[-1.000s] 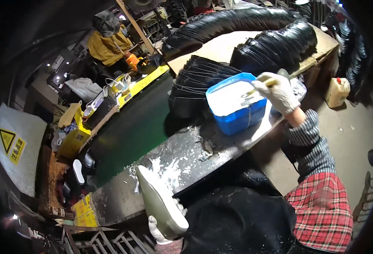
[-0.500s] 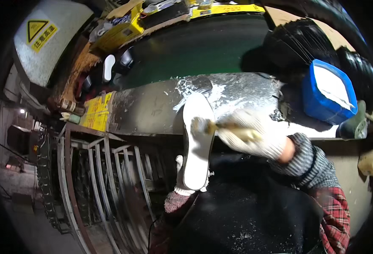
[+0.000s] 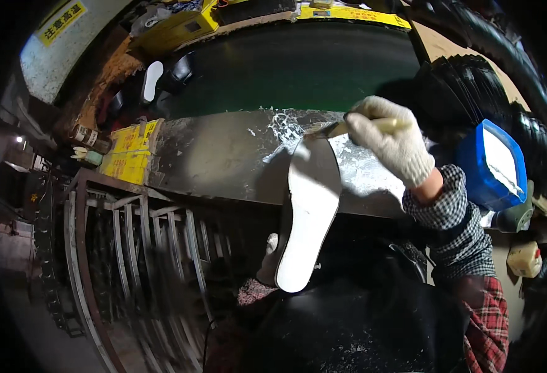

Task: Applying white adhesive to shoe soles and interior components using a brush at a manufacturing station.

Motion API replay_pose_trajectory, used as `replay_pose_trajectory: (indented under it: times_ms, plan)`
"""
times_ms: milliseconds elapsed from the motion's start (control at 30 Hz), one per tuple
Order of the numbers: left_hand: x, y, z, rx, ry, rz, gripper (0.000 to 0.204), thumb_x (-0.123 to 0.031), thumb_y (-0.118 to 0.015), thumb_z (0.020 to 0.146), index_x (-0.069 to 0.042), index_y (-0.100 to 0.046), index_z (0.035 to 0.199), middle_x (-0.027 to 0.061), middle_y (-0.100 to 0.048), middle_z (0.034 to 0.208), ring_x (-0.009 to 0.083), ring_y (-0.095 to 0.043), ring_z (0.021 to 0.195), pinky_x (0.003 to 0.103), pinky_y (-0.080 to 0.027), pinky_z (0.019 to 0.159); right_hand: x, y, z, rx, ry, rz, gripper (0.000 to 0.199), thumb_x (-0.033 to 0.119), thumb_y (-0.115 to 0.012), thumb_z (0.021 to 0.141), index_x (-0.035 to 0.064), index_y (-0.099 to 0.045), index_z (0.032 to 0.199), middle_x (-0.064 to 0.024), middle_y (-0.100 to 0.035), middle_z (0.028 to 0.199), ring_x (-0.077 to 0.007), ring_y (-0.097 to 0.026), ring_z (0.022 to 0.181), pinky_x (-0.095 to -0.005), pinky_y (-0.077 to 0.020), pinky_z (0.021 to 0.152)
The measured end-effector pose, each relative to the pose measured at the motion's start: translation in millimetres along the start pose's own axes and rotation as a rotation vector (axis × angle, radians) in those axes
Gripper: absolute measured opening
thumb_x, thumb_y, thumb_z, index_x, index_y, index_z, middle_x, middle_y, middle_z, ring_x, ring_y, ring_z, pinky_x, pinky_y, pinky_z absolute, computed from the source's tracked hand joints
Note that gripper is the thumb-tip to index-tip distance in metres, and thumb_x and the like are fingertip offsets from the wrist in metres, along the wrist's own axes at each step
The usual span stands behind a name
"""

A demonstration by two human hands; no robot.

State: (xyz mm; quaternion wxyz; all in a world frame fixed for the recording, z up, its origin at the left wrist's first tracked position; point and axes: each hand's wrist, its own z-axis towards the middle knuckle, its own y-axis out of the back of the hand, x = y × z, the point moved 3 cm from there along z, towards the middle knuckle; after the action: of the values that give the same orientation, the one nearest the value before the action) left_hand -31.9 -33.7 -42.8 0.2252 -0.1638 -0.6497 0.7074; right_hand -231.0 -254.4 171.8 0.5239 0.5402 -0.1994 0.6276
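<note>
A long white shoe sole (image 3: 310,217) slants over the front edge of the metal-topped bench, its wide end away from me. Gloved, my left hand (image 3: 267,267) grips it from behind near the narrow end; the thumb shows at the side, and most fingers are hidden. In a white knit glove, my right hand (image 3: 394,140) is closed around the pale handle of a brush (image 3: 334,129). The bristles are at the far tip of the sole; whether they touch it I cannot tell. A shadow falls across the sole's far half.
White smears mark the bench top (image 3: 205,152). At right stands a blue tub (image 3: 481,168) with white contents, beside stacked black pieces (image 3: 456,90). Behind runs a dark green belt (image 3: 298,68). Another white sole (image 3: 152,81) lies far left. A metal rack (image 3: 127,242) stands lower left.
The brush has gone from the middle of the sole to its far tip, with my right hand lifting up and right. The sole has shifted right and tilted. The view has turned slightly.
</note>
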Motion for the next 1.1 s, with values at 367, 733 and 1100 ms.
replay_pose_trajectory:
  times_ms: [367,733,1100]
  plan:
    - [13,-71,51,0.098,-0.106,0.143,0.081,-0.066,-0.037,0.095,-0.009,-0.025,0.151,0.0204,-0.034,0.15,0.0411,-0.044,0.132,0.042,-0.062,0.081,51,-26,-80,0.28,-0.188,0.315,0.016,0.019,-0.069,0.088,0.0026,-0.069,0.089,-0.0126,-0.069,0.079,-0.0262,-0.068,0.073,-0.0307,-0.055,0.066]
    - [22,-66,42,-0.155,-0.124,-0.131,0.083,-0.066,-0.04,0.094,-0.007,-0.028,0.151,0.0279,-0.038,0.146,0.0468,-0.043,0.131,0.068,-0.038,0.102,43,-10,-131,0.516,0.031,0.308,0.027,0.02,-0.075,0.086,-0.0017,-0.068,0.101,-0.0149,-0.07,0.101,-0.025,-0.069,0.094,-0.0333,-0.0569,0.083]
    - [-8,8,-10,-0.115,0.059,-0.162,0.095,-0.072,-0.05,0.085,-0.008,-0.028,0.151,0.0308,-0.047,0.138,0.0531,-0.058,0.11,0.067,-0.049,0.086,-34,7,-46,0.091,0.16,-0.209,0.031,0.004,-0.067,0.085,0.0013,-0.063,0.116,-0.011,-0.066,0.095,-0.0218,-0.064,0.085,-0.03,-0.0531,0.071]
